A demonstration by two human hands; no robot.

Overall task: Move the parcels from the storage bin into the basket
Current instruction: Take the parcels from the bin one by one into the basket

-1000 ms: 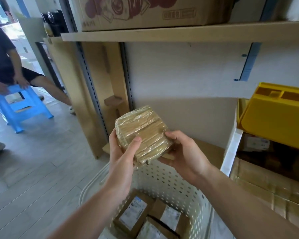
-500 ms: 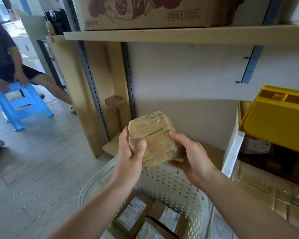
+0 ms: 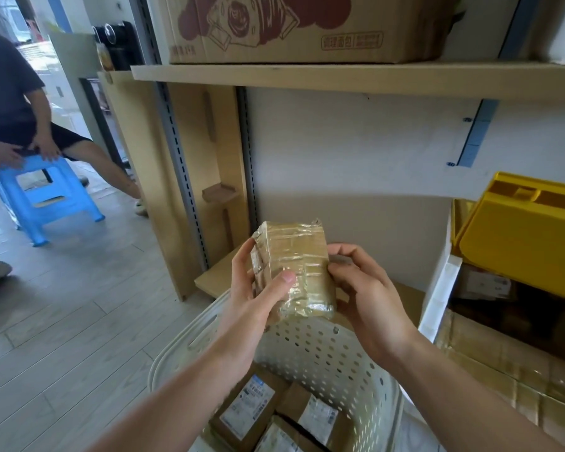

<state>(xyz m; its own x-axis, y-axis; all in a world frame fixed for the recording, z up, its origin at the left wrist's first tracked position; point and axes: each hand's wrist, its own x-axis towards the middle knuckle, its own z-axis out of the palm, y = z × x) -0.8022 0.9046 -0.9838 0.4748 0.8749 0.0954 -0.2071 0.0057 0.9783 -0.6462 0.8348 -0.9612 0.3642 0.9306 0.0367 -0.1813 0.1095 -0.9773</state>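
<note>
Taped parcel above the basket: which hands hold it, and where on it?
Both. The left hand grips the taped parcel by its left side, thumb on the front; the right hand holds its right edge.

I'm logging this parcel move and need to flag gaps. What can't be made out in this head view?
- Taped parcel: any label is unseen; the left hand and right hand cover its sides.
- Basket: the bottom edge cuts off its near part, so the parcel count inside is unknown.
- Labels on the parcels in the basket: print too small to read.
- Yellow bin: its contents are out of sight, and the right edge cuts it off.
</note>
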